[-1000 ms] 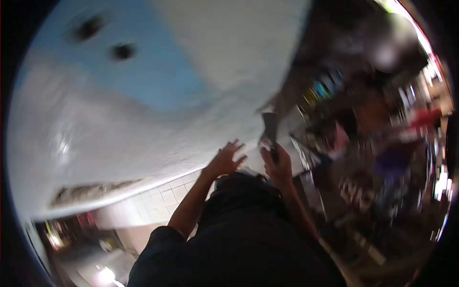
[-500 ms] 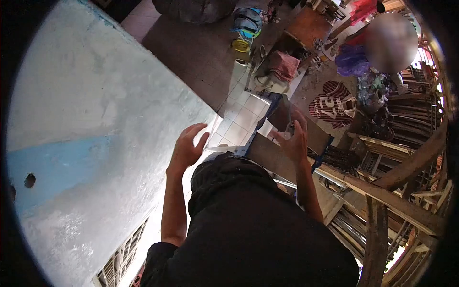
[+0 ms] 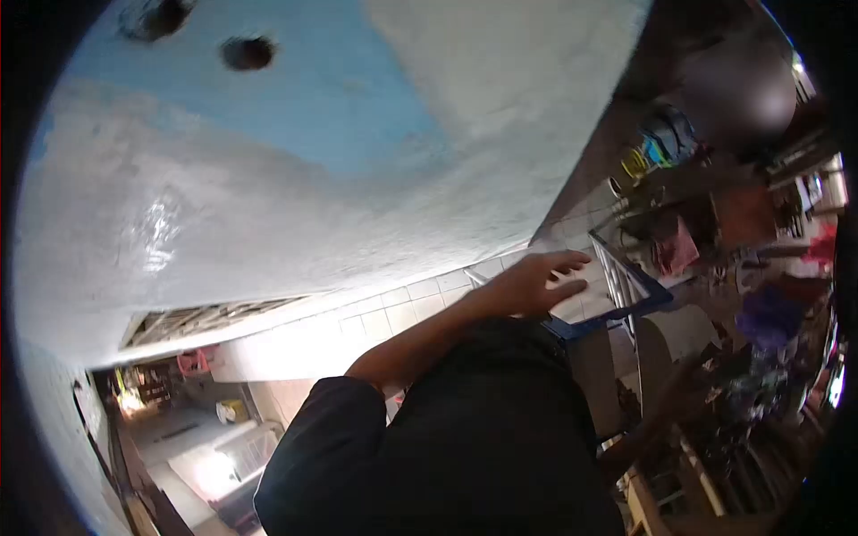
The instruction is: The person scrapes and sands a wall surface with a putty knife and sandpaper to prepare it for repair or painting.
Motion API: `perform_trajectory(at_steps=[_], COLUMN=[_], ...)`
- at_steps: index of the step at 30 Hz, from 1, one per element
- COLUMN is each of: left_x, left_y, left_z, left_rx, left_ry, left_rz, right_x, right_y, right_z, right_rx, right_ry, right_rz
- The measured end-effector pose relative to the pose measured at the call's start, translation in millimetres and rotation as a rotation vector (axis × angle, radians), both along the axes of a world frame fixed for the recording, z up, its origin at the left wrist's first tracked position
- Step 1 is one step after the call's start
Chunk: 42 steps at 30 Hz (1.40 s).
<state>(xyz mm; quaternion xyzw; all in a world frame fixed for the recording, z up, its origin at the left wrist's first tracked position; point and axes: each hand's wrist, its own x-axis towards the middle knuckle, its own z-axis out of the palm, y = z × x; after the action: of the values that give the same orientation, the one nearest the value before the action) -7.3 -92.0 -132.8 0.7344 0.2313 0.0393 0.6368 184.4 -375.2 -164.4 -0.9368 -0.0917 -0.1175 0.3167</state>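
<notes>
My left hand [image 3: 541, 284] hovers beside the wall over a blue-edged metal frame [image 3: 626, 314], its fingers and thumb spread with nothing between them. On the other side of the frame, my right hand [image 3: 690, 382] is dark and smeared by motion; I cannot tell whether it grips anything. A brown board [image 3: 657, 362] lies under that hand, against the frame. Next to it is a pale rounded sheet [image 3: 686, 332], partly overlapped by the fingers. My black shirt [image 3: 483, 438] hides part of the frame.
A whitish wall [image 3: 313, 196] with a blue patch [image 3: 357, 107] and two dark holes fills the upper left. White floor tiles [image 3: 393, 308] run along its foot. Beyond the frame are a pink cloth [image 3: 677, 248], a purple bundle [image 3: 769, 317] and a blue-grey bag [image 3: 668, 134].
The view has swung round, bringing more wall and a lit area at lower left into sight. My left hand remains spread; my right hand has become dark and blurred.
</notes>
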Motion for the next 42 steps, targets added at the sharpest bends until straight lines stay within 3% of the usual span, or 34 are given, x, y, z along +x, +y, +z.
perform_trajectory(at_steps=[2,3,7,10,13,14,17,18,20,21,22,23,25,28,31,34,36,37,39,42], left_x=[2,1,-7,-31,-56,-63,-93,-98,-96,-92,-87,-79,-60,-46,-51,-45,-40,-47,-45,-45], left_y=[-12,-19,-33,-10,0,4,30,33,31,28,25,20,5,-3,-4,-7,-16,-16,-22,-35], left_z=[12,16,19,35,68,66,48,52,62,64,65,64,28,22,26,21,13,22,10,14], left_rx=[-0.205,-0.189,-0.212,-0.337,-0.053,0.024,0.031,-0.098,-0.232,-0.292,-0.353,-0.413,-0.377,-0.164,0.044,0.422,0.751,0.897,1.148,1.014], left_ry=[0.051,0.006,-0.089,-0.063,0.021,-0.008,-0.067,-0.123,-0.211,-0.130,-0.049,0.033,-0.056,-0.050,-0.039,-0.164,-0.313,-0.230,-0.292,-0.332], left_rz=[0.102,0.192,0.459,0.450,0.431,0.468,0.461,0.459,0.432,0.394,0.354,0.313,0.524,0.832,1.025,1.092,1.065,0.851,0.753,0.727], right_x=[-17,-28,-77,-115,-111,-112,-100,-95,-94,-95,-99,-103,-109,-112,-107,-109,-137,-141,-140,-136], right_y=[33,51,98,144,164,173,179,184,189,192,196,192,190,193,185,166,188,197,208,220], right_z=[30,31,-17,5,18,25,33,43,44,42,35,34,26,-4,18,31,73,70,76,87], right_rx=[0.187,0.283,0.716,0.764,0.700,0.671,0.867,0.929,0.783,0.709,0.479,0.522,0.627,0.799,0.676,0.533,0.562,0.550,0.849,1.253], right_ry=[0.304,0.466,0.791,0.943,1.078,0.974,1.295,1.486,1.557,1.592,1.498,1.357,1.153,0.994,0.443,0.379,0.390,0.467,0.925,1.600], right_rz=[0.020,0.034,0.297,0.315,0.657,0.747,0.741,0.707,0.722,0.728,0.783,0.914,1.014,0.970,0.948,1.172,1.216,1.180,1.028,0.680])
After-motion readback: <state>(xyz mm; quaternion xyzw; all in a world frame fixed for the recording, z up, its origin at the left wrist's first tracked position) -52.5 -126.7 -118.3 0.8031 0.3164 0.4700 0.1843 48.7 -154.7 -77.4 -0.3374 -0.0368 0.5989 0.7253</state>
